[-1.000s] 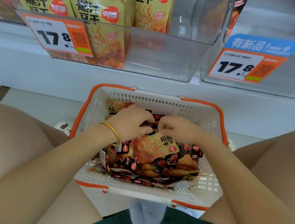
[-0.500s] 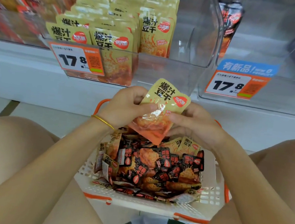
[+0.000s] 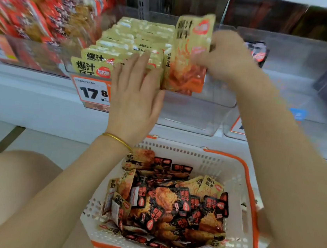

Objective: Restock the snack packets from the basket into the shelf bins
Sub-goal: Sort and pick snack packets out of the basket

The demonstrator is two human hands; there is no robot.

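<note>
My right hand grips a yellow snack packet upright at the right end of the clear shelf bin, beside the rows of matching yellow packets. Flat and with straight fingers, my left hand rests against the front of those rows. Between my knees sits the white basket with orange handles, holding several black and yellow packets.
A bin of red packets stands to the left. Another clear bin on the right holds a dark packet. A price tag reading 17.8 hangs on the yellow bin's front. The white shelf ledge runs below.
The yellow packet rose from in front of the bin up into it, now held by my right hand alone. My left hand let go and laid itself flat against the packet rows.
</note>
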